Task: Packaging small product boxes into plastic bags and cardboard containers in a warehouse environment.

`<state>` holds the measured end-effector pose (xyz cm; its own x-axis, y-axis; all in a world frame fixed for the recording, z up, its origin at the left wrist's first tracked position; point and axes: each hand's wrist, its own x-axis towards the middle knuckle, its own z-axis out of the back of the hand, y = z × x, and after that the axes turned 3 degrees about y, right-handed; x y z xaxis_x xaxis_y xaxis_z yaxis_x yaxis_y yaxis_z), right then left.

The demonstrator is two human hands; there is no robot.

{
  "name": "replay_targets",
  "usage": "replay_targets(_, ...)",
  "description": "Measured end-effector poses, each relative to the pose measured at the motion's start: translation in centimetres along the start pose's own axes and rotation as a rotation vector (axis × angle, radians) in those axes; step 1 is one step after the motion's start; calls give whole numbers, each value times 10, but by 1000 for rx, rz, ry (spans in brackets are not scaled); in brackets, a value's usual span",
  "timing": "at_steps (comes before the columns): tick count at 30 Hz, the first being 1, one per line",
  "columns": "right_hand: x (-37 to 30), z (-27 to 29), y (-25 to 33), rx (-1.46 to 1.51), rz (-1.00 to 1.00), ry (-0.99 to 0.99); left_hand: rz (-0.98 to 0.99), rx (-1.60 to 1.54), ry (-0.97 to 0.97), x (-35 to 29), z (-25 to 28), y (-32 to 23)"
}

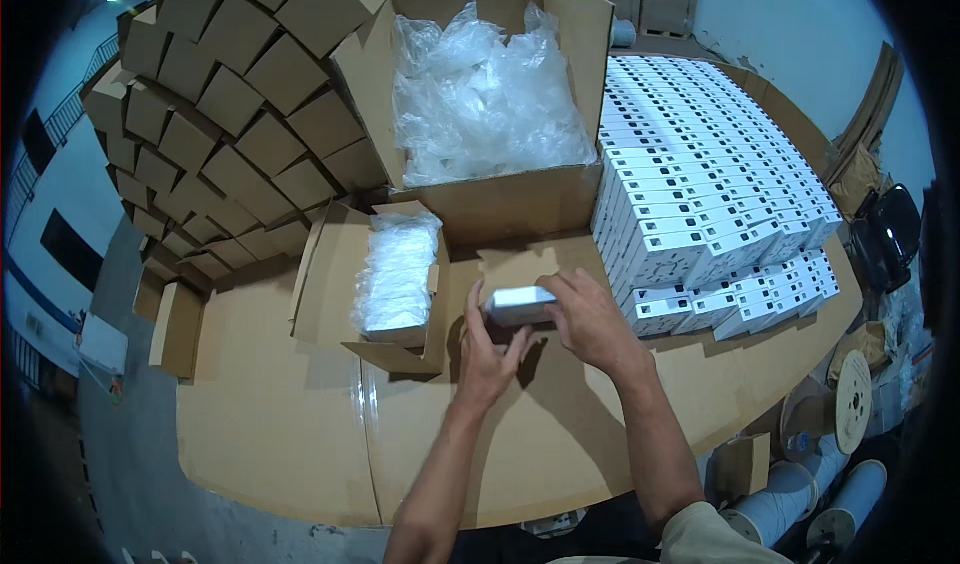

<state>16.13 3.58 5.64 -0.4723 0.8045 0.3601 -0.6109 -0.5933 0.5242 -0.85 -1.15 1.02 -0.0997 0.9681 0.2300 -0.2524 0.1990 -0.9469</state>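
Note:
Over the cardboard-covered table (270, 424) I hold a small flat white box (520, 307) between both hands. My right hand (597, 326) grips its right end, fingers closed over the edge. From the left, my left hand (487, 356) cups the box's other end, its fingers along the side and the thumb below. Just behind them lies a brown cardboard piece (520, 264), partly hidden. Beside my left hand stands an open carton (330, 279) containing a row of white items in clear plastic bags (393, 279).
A large open carton (525, 199) full of clear plastic bags (490, 104) stands at the back. Rows of white boxes (715, 204) are stacked at the right, and brown cartons (235, 94) pile up at the left. Wire spools (850, 404) sit beyond the table's right edge.

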Motion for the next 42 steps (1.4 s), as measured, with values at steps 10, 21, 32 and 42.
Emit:
replay_targets(10,22,-23,63,452,3,-266,-107,882,242,-119,39,-20)
replay_targets(21,26,-61,94,743,54,-73,-96,903,214,-174,53,-36)
replay_targets(32,46,-59,106,316,364,91,-97,883,208,-173,53,-35)
replay_targets(42,33,-70,106,193,364,193,-97,847,192,-172,52,-33)
